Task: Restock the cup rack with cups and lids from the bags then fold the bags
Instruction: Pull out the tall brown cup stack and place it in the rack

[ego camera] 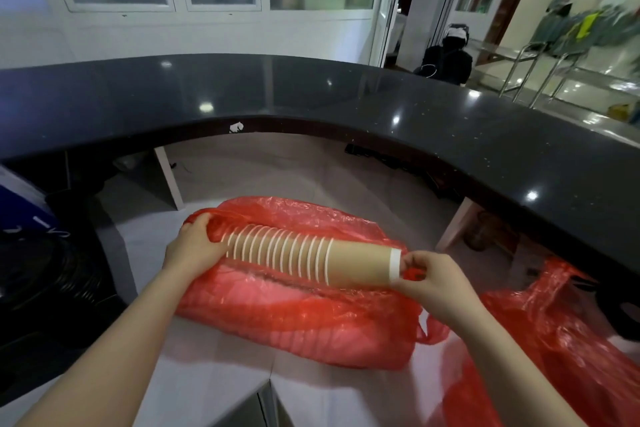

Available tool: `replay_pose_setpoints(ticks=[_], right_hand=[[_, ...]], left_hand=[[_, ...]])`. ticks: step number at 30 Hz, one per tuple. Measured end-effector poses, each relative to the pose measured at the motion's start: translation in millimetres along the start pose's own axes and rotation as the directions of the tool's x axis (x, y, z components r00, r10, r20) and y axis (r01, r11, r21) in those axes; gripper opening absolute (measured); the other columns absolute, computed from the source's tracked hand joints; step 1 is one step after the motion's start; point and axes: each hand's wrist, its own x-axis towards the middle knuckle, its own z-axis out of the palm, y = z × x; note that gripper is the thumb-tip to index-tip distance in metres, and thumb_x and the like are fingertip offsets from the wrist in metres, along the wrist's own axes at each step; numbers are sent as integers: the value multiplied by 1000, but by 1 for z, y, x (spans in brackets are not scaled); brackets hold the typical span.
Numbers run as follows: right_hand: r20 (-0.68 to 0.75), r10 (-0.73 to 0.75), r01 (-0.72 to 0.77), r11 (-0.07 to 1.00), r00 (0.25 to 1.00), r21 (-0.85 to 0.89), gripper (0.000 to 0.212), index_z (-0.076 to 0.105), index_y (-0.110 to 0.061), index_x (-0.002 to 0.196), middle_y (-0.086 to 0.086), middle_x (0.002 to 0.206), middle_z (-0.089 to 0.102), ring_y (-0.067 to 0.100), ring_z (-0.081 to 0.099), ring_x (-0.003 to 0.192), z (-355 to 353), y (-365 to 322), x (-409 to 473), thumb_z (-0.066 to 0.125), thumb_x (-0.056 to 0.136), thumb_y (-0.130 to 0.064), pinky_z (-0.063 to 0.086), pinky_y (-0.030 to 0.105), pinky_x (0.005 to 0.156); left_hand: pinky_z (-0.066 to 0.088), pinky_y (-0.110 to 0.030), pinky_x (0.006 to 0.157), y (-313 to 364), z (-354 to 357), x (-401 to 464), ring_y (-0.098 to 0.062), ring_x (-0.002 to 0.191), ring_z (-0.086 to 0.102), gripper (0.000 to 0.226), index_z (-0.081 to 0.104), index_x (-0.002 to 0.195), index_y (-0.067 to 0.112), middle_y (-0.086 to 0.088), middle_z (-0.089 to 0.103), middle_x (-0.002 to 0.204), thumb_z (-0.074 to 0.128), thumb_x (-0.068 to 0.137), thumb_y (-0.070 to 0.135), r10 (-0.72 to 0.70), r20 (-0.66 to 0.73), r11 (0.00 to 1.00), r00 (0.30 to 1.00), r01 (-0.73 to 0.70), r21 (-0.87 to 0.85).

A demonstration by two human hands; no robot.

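Note:
A long stack of brown paper cups (311,258) with white rims lies sideways over a red plastic bag (298,319) on the lower white counter. My left hand (195,244) grips the stack's left end together with the bag's mouth, which still wraps that end. My right hand (429,274) pinches the stack's right end at the bottom cup's white base, along with a bit of red plastic. A second red plastic bag (540,340) lies crumpled at the right. No cup rack or lids are in view.
A curved black raised countertop (346,100) runs around the far side of the white work surface (214,367). Dark equipment (52,274) stands at the left. A seated person in dark clothes (450,55) is beyond the counter. Metal railings (540,69) are at the far right.

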Motion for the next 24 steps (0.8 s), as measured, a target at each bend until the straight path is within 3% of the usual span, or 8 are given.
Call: replay_pose_setpoints(ticks=[6, 8, 11, 14, 15, 17, 19, 24], right_hand=[[-251, -249, 316, 908, 935, 275, 31, 60, -38, 73, -11, 105, 52, -5, 52, 93, -14, -36, -10, 82, 68, -18, 39, 4, 70], [-372, -223, 373, 837, 901, 401, 32, 63, -40, 77, -9, 117, 51, -5, 53, 102, -10, -45, -10, 80, 73, -14, 44, 8, 76], [-465, -37, 366, 673, 885, 643, 30, 63, -27, 98, -1, 125, 56, 10, 62, 105, 1, -55, -4, 76, 79, -8, 54, 26, 82], [-380, 157, 292, 404, 911, 867, 53, 52, -25, 116, 3, 117, 64, 18, 66, 102, 6, -62, 4, 80, 71, -22, 56, 31, 81], [-337, 163, 255, 383, 927, 888, 57, 53, -23, 117, 3, 112, 66, 19, 66, 100, 8, -63, 6, 79, 67, -30, 55, 34, 81], [-297, 88, 220, 480, 951, 849, 57, 61, -16, 110, 2, 97, 70, 17, 67, 90, 13, -66, 7, 75, 61, -40, 54, 35, 74], [-276, 10, 234, 499, 961, 834, 50, 66, -12, 101, 5, 90, 72, 20, 69, 84, 22, -66, 4, 78, 61, -39, 55, 36, 68], [5, 46, -18, 277, 999, 961, 58, 59, -17, 118, 8, 109, 69, 31, 65, 98, 44, -55, -3, 83, 66, -26, 56, 55, 78]], left_hand=[[42, -37, 83, -4, 1, 0, -34, 108, 58, 61, 38, 135, 30, -4, 60, 127, 63, 79, 25, -36, -18, 992, 999, 34, -119], [43, -36, 82, -4, 2, -1, -33, 105, 59, 58, 38, 133, 30, -4, 62, 123, 63, 81, 26, -37, -10, 989, 999, 35, -144], [42, -36, 81, -3, 6, -7, -34, 104, 59, 57, 39, 132, 31, -5, 62, 120, 64, 81, 30, -54, -9, 978, 999, 51, -201], [42, -36, 81, -1, 8, -11, -32, 103, 58, 59, 43, 127, 31, -2, 61, 112, 63, 73, 39, -65, 6, 954, 998, 64, -294], [43, -36, 81, 0, 10, -12, -31, 101, 59, 55, 44, 123, 30, -1, 60, 108, 64, 73, 39, -69, 12, 949, 998, 69, -308], [44, -36, 76, -1, 15, -12, -29, 94, 59, 40, 45, 112, 28, -2, 61, 104, 66, 78, 30, -91, 15, 945, 996, 91, -315], [44, -35, 70, -1, 20, -11, -27, 87, 59, 27, 46, 105, 25, -5, 62, 100, 62, 83, 26, -122, -4, 933, 993, 113, -343], [52, -42, 75, 2, 22, -12, -29, 84, 62, 16, 52, 106, 16, -10, 63, 98, 50, 90, 18, -210, -78, 837, 975, 138, -530]])
